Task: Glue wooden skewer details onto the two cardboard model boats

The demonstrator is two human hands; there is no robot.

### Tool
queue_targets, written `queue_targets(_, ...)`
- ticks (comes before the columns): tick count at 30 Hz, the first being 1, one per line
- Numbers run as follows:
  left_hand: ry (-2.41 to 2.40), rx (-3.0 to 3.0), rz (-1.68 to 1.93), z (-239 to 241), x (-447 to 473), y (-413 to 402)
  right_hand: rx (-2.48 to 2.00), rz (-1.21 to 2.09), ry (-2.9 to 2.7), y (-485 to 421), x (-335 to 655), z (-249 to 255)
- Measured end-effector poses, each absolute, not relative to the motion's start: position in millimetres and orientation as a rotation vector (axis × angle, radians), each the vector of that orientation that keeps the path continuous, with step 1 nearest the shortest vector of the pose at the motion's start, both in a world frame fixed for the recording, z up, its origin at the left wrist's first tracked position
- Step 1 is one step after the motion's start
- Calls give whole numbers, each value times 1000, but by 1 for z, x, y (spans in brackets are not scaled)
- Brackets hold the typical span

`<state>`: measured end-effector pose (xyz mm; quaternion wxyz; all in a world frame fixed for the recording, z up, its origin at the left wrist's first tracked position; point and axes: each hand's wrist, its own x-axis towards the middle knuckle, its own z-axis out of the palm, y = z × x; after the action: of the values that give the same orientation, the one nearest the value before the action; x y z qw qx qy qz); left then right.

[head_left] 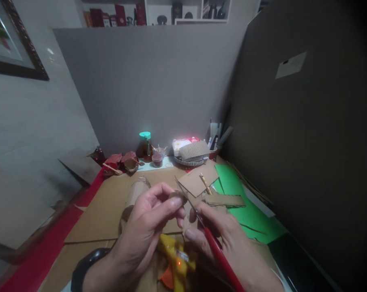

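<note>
Between the thumb and fingers of my left hand (157,211) is a small brown piece (180,196), likely cardboard and mostly covered. My right hand (222,237) grips a red-handled tool (215,247) with a thin, pointed metal end. That metal end passes right beside the small brown piece; whether they touch is hard to tell. Below both hands lies a yellow glue gun (172,249) with an orange trigger and a lit red light. A rolled cardboard tube (136,194) stands just beyond my left hand, partly hidden by it.
Cardboard sheets (95,211) cover the table. On the right lie a cardboard strip (227,200), a thin patterned stick (205,183) and green paper (253,211). A bottle (146,148), a small tub (157,160) and a tray (191,163) line the back, before a grey panel (153,85).
</note>
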<state>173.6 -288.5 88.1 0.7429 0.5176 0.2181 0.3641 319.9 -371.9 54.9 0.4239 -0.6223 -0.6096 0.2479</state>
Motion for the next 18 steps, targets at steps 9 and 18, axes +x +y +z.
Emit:
queue_targets(9,509,1235,780,89,174,-284,-1599,595,-1623,-375,325,63)
queue_targets(18,674,1519,737,107,165,-279,-1532,489,-1719,-378,330,71)
